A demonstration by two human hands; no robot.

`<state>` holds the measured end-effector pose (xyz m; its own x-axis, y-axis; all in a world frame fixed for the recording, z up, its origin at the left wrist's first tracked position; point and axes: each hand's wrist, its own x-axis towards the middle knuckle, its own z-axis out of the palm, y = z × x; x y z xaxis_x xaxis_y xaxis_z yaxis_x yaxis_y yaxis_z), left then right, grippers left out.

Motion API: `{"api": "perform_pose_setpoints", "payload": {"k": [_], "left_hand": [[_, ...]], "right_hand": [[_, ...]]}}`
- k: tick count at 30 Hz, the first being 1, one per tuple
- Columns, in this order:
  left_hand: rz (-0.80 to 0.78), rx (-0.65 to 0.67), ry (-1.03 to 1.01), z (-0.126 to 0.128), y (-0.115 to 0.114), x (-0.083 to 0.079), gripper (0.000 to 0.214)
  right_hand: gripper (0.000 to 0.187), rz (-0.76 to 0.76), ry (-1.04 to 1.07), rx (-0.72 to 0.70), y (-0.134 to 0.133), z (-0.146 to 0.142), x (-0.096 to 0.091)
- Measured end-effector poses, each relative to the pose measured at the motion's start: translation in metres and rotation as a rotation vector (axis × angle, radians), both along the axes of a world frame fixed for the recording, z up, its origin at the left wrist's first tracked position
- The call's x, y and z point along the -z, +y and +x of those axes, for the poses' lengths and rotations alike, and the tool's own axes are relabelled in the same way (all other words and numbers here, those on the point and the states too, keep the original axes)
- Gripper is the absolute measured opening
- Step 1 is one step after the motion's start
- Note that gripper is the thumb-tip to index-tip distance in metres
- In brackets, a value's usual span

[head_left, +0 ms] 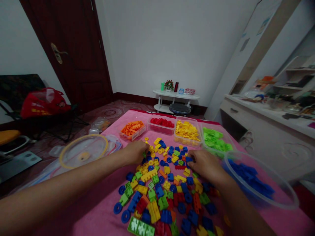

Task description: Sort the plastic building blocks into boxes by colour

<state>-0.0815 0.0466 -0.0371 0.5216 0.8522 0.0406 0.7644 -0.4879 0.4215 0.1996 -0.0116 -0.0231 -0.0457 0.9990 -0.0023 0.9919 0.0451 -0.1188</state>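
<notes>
Loose building blocks (154, 211) in yellow, blue, green, red and orange lie heaped on a pink cloth (98, 200), mixed with small round wheel-like pieces (125, 216). At the far left of the heap is my left hand (136, 152), its fingers curled down among yellow and green pieces; the fingertips and anything between them are hidden. My right hand (204, 164) reaches the heap's far right side. Its thumb and forefinger close around a blue building block (189, 159), partly covered by the fingers.
Behind the heap stand clear boxes of orange blocks (133, 129), red blocks (161, 122), yellow blocks (187, 131) and green blocks (216, 139). A round tub (292, 196) with blue pieces is at right. Clear lids (83, 152) lie left, under my forearm.
</notes>
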Motion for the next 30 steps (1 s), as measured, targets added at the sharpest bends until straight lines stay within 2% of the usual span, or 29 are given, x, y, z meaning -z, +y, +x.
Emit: {"api": "perform_pose_setpoints", "payload": {"k": [1,3,6,7,9,11,12,14,16,18,20,22,24,26,28,30], "left_hand": [[-0.07,-0.031,-0.062,0.003,0.0,-0.004,0.018],[-0.323,-0.106,-0.279,0.01,0.001,-0.015,0.016],[-0.751,-0.166,-0.788,0.026,0.002,-0.029,0.015],[-0.823,-0.17,-0.939,0.032,0.003,-0.031,0.015],[-0.855,-0.18,-1.125,0.045,0.004,-0.027,0.015],[-0.808,-0.178,-1.156,0.061,0.007,-0.017,0.019],[-0.769,-0.156,-1.112,0.068,0.009,-0.011,0.023],[-0.613,-0.098,-0.941,0.084,0.013,0.001,0.029],[-0.375,-0.007,-0.703,0.097,0.017,0.008,0.03],[-0.182,0.091,-0.458,0.107,0.018,0.012,0.027],[-0.083,0.143,-0.274,0.113,0.017,0.013,0.022],[-0.021,0.126,-0.183,0.116,0.016,0.014,0.019],[0.027,0.078,-0.198,0.115,0.015,0.012,0.016],[-0.028,0.021,-0.325,0.111,0.013,0.008,0.014],[-0.205,-0.038,-0.554,0.107,0.009,0.0,0.019],[-0.39,-0.08,-0.805,0.104,0.002,-0.01,0.027]], "right_hand": [[0.002,0.035,0.082,0.007,0.001,-0.001,-0.001],[0.007,0.1,0.386,0.024,0.002,-0.006,-0.002],[0.016,0.129,1.111,0.067,0.0,-0.02,-0.004],[0.021,0.118,1.351,0.081,-0.001,-0.025,-0.005],[0.027,0.077,1.723,0.098,-0.003,-0.032,-0.007],[0.026,0.061,1.893,0.099,-0.005,-0.033,-0.009],[0.024,0.063,1.887,0.094,-0.004,-0.032,-0.009],[0.022,0.032,1.69,0.074,-0.003,-0.027,-0.008],[0.021,-0.015,1.304,0.027,-0.002,-0.022,-0.005],[0.018,-0.027,0.822,-0.002,-0.003,-0.019,0.0],[0.016,0.004,0.387,0.004,-0.004,-0.02,0.006],[0.018,0.031,0.141,0.02,-0.005,-0.021,0.011],[0.016,0.058,0.125,0.023,-0.004,-0.022,0.014],[0.011,0.12,0.293,0.027,0.0,-0.02,0.014],[0.011,0.164,0.613,0.047,0.003,-0.02,0.011],[0.015,0.115,1.05,0.072,0.003,-0.022,0.008]]}}
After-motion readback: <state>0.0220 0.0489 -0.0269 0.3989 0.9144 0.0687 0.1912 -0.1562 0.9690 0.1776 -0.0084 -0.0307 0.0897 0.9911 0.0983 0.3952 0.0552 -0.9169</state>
